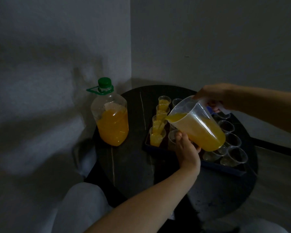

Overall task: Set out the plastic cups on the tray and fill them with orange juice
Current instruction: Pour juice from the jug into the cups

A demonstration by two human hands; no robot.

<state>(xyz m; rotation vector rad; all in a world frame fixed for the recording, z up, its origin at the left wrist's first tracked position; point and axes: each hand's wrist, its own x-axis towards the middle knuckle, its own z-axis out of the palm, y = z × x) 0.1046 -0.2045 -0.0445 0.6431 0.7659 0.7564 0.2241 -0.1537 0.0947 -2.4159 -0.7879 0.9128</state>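
A clear plastic pitcher (198, 125) of orange juice is tilted to the left over a dark tray (222, 169). My right hand (213, 96) grips its handle. My left hand (186, 148) supports the pitcher's underside with the thumb along its wall. A thin stream of juice runs from the spout into a cup (157, 123) in the tray's left column. Several cups in that column (163, 101) hold juice. Empty clear cups (233, 157) fill the tray's right side, partly hidden behind the pitcher.
A large clear bottle (112, 118) with a green cap, about half full of juice, stands on the left of the round dark table (131, 165). Walls meet in a corner right behind the table. My knee (84, 199) in light trousers is below left.
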